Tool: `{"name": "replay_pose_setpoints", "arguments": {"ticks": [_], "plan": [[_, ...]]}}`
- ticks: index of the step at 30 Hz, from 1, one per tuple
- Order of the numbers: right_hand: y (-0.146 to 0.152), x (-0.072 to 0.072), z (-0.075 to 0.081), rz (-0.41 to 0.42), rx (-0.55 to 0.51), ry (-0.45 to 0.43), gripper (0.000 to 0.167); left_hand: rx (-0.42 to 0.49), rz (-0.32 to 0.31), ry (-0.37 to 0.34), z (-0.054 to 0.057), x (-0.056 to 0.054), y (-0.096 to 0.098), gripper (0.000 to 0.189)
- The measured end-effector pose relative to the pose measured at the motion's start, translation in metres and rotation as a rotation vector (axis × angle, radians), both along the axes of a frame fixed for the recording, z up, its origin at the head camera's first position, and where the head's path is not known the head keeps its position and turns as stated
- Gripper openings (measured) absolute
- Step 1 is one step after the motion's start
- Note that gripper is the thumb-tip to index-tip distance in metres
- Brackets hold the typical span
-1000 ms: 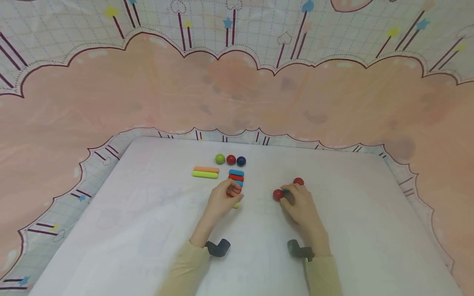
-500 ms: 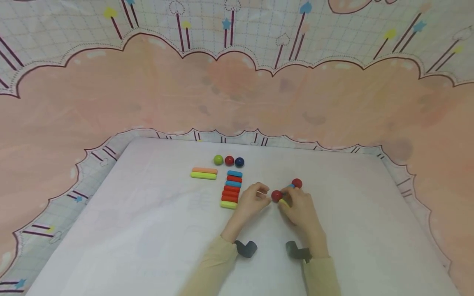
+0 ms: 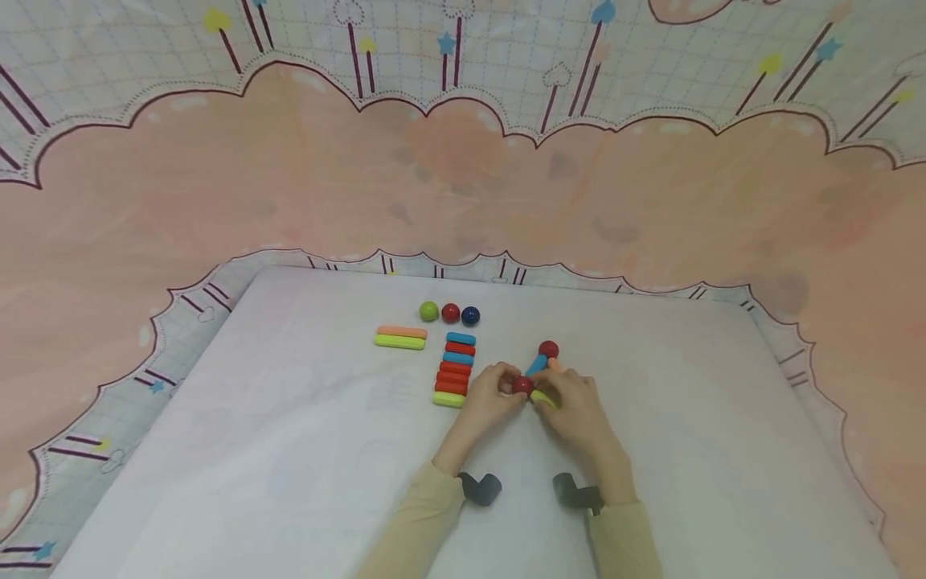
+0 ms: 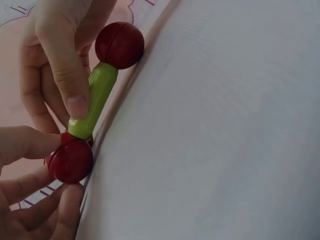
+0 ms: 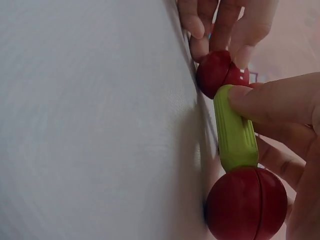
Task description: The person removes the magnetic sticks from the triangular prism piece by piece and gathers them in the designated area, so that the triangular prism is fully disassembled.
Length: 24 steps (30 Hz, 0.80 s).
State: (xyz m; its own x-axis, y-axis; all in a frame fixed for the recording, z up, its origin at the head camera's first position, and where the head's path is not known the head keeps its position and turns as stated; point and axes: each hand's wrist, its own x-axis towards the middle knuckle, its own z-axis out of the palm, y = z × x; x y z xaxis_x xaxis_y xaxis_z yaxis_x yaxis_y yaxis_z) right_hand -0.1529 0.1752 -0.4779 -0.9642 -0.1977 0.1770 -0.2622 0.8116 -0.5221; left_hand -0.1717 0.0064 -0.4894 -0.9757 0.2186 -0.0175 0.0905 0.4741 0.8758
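- We see the left hand (image 3: 486, 400) pinching a red ball (image 3: 522, 386), the right hand (image 3: 575, 402) pinching the lime stick (image 5: 236, 132) touching it.
- The right hand hides the stick's other ball (image 5: 247, 205) from our head view.
- Beyond, a blue stick (image 3: 536, 365) and an orange stick (image 3: 554, 364) lead to a far red ball (image 3: 548, 350).
- Left, we see a stick column (image 3: 454, 367), two paired sticks (image 3: 401, 342), three far balls (image 3: 451, 313).
- White tabletop (image 3: 289, 482); patterned cloth (image 3: 463, 185) beyond.

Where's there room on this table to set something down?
On the table, right of the right hand to the edge; also left of the paired bars. Crowded: the middle, where the left hand holds a red ball beside the bar column.
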Motion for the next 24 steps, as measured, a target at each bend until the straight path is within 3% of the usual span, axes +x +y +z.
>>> {"name": "replay_pose_setpoints", "arguments": {"ticks": [9, 24], "plan": [[-0.0031, 0.0010, 0.0020, -0.009, -0.023, -0.019, 0.027, -0.023, -0.011, -0.002, -0.0002, 0.0021, -0.0004, 0.033], [-0.0060, -0.0010, 0.0006, -0.013, 0.020, 0.030, 0.024, -0.037, 0.053, 0.039, -0.0055, 0.0028, 0.0047, 0.032]]}}
